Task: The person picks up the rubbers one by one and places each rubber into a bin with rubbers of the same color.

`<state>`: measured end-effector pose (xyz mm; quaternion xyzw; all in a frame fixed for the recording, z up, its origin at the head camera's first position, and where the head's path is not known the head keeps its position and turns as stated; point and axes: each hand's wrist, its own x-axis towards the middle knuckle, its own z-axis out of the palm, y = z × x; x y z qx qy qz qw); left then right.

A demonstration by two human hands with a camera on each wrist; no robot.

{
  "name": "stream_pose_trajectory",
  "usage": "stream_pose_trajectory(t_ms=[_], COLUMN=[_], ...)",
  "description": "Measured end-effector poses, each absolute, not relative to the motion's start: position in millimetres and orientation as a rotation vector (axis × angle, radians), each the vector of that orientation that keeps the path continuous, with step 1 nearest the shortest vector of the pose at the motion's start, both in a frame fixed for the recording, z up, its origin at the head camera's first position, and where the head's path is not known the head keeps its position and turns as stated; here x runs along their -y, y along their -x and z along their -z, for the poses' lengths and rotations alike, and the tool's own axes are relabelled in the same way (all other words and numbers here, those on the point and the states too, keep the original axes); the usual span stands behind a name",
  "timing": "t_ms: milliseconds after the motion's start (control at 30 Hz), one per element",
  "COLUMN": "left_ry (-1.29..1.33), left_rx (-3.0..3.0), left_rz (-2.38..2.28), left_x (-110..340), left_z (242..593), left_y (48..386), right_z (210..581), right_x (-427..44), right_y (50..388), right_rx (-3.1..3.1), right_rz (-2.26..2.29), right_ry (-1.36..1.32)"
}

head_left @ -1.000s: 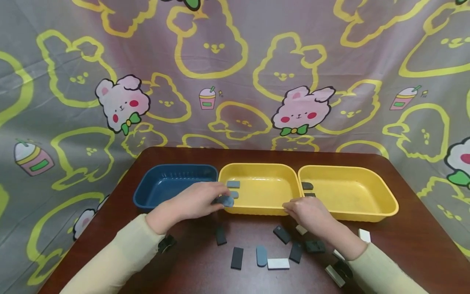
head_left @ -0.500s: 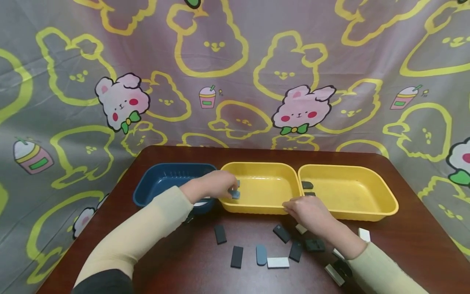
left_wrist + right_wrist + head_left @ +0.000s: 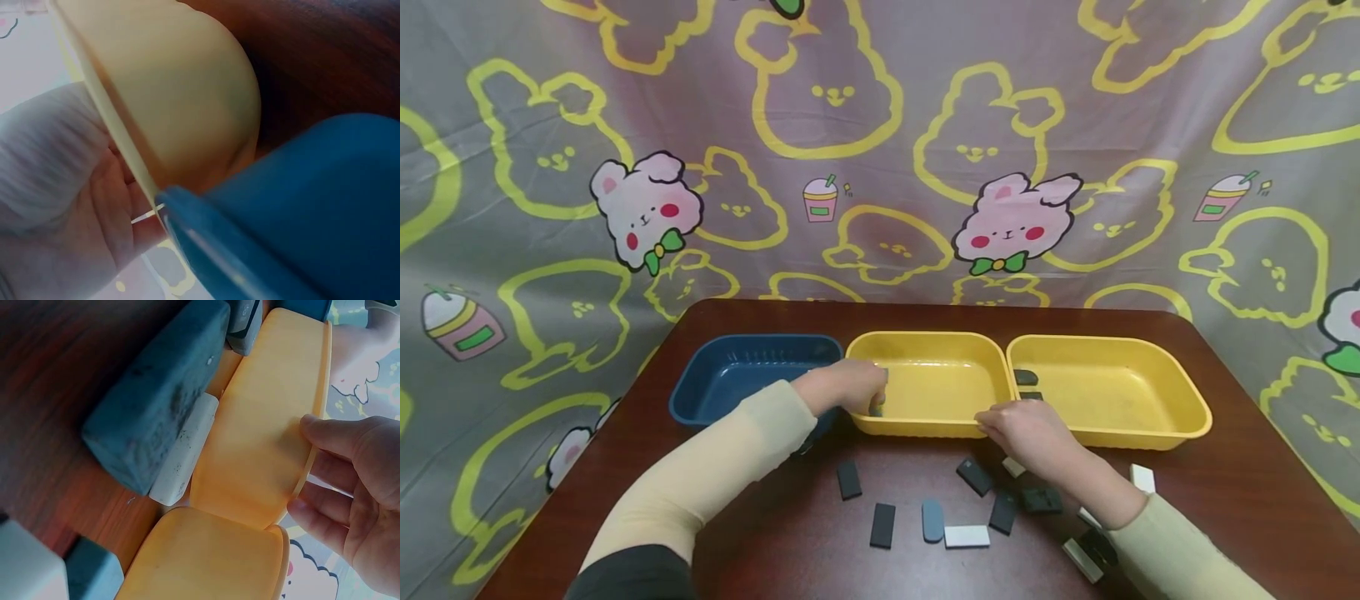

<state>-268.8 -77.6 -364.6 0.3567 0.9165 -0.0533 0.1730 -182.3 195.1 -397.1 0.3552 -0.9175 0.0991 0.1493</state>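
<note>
My left hand (image 3: 848, 385) reaches over the left end of the middle yellow bin (image 3: 925, 429). Its fingers point down inside and pinch a blue-grey block (image 3: 876, 410), of which only a sliver shows. Another blue-grey block (image 3: 883, 375) is partly covered by the knuckles. In the left wrist view, the bin wall hides the fingertips. My right hand (image 3: 1026, 429) grips the front rim of that same bin near its right corner. The right wrist view shows the thumb (image 3: 334, 434) on the outer wall and the other fingers behind the rim.
A blue bin (image 3: 752, 339) stands at left, and another yellow bin (image 3: 1120, 440) at right holds dark blocks (image 3: 1026, 377). Several blocks lie in front, including a black one (image 3: 883, 526), a blue-grey one (image 3: 932, 521) and a white one (image 3: 967, 537). A patterned curtain (image 3: 880, 167) hangs behind.
The left hand has moved right from the blue bin's edge into the middle yellow bin with the blue-grey block, then slightly lower there. My right hand stays on the rim.
</note>
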Motion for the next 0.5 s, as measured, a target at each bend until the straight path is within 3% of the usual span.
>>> stream_pose_trajectory(t_ms=[500], left_ry=[-0.955], left_rx=[-2.624], left_rz=[0.278], left_x=[66], left_z=[365], left_y=[265], right_z=[397], right_x=[-195], right_y=[181], right_rx=[2.628], right_rz=[-0.273], right_ry=[-1.026])
